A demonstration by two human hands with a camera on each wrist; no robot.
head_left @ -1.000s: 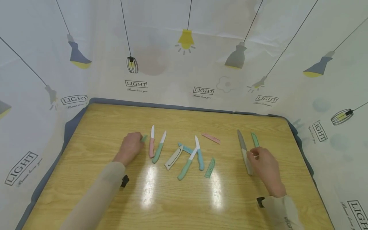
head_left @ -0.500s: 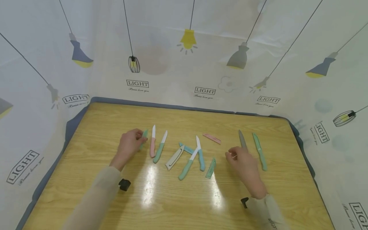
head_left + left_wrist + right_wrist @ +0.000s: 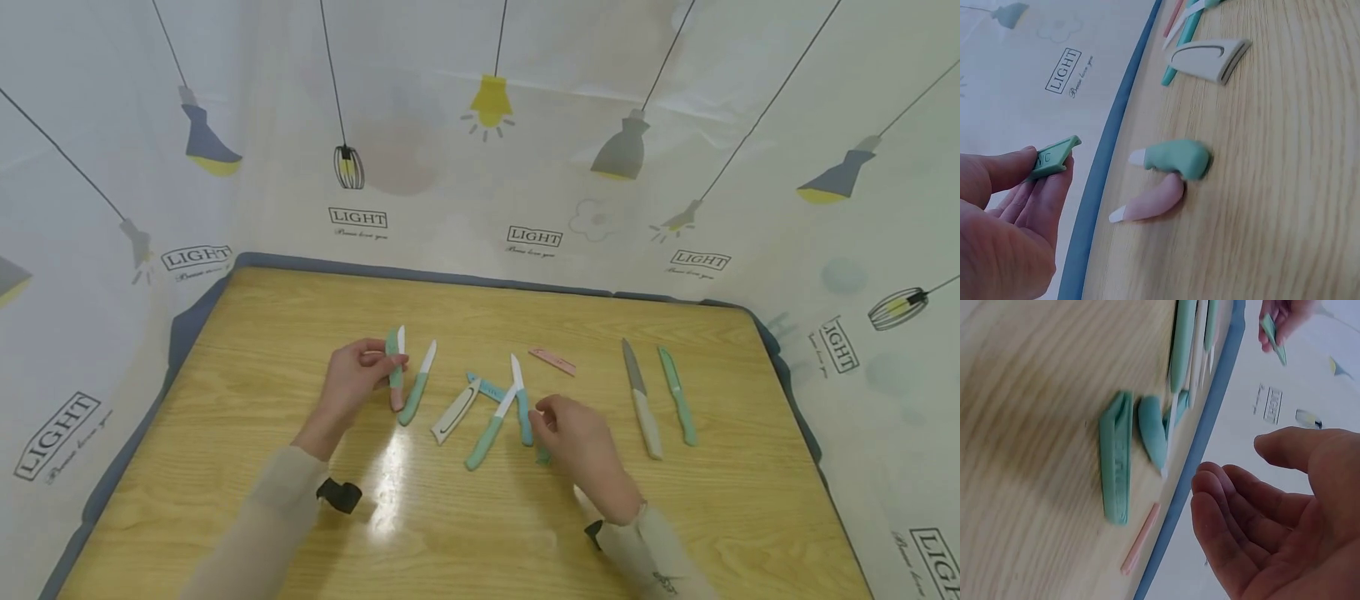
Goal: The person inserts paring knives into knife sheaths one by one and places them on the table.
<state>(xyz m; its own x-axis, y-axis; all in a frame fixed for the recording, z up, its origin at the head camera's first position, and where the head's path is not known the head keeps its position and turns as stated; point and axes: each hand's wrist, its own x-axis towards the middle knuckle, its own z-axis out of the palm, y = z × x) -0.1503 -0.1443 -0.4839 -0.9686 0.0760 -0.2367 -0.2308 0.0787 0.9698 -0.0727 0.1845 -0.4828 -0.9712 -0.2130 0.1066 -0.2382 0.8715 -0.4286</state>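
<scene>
A lettered green sheath (image 3: 1052,159) is held above the table (image 3: 480,533), where another green sheath (image 3: 1116,465) lies.

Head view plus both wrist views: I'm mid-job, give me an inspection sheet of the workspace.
Surface: wooden table with a glare patch.
Job's things: bare blades on the pink-handled knife, left green-handled knife, middle green-handled knife, blue-handled knife and cream-handled knife; green knife, blade covered; loose blue sheath, cream sheath and pink sheath.
Clutter: nothing seen.
Hands: left hand pinches a green sheath, raised; right hand holds nothing, near a second green sheath on the table.
Cables: nothing seen.
Surroundings: white sheet with printed lamps; blue-grey strip along the table's far edge.
</scene>
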